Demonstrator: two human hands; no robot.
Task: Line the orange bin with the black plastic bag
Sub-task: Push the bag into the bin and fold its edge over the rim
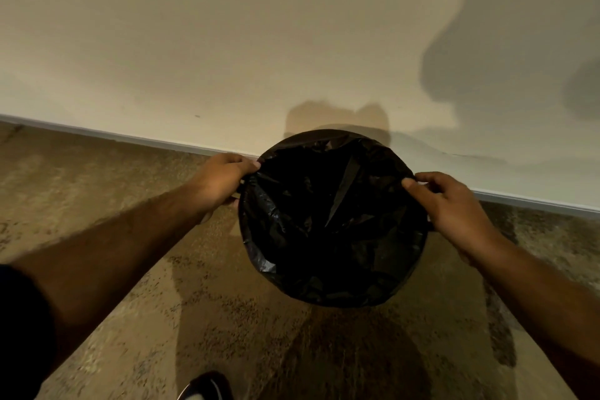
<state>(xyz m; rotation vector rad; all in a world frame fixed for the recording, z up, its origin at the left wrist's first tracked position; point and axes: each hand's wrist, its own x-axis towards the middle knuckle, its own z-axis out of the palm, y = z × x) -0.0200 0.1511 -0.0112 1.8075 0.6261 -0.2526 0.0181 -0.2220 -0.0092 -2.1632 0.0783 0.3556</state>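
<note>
The black plastic bag point(331, 221) is spread wide open in a round shape, folded over a circular rim, and I look straight down into its dark, crinkled inside. The orange bin under it is fully hidden by the plastic. My left hand point(220, 180) pinches the bag's edge at the left side of the rim. On the opposite side my right hand point(448, 201) grips the bag's edge at the right of the rim. Both hands rest against the outside of the folded plastic.
The bag stands on a speckled brown floor point(136, 269) close to a pale wall point(227, 42) with a grey skirting strip point(130, 138). A dark shoe point(207, 386) shows at the bottom edge. Shadows fall on the wall at the right.
</note>
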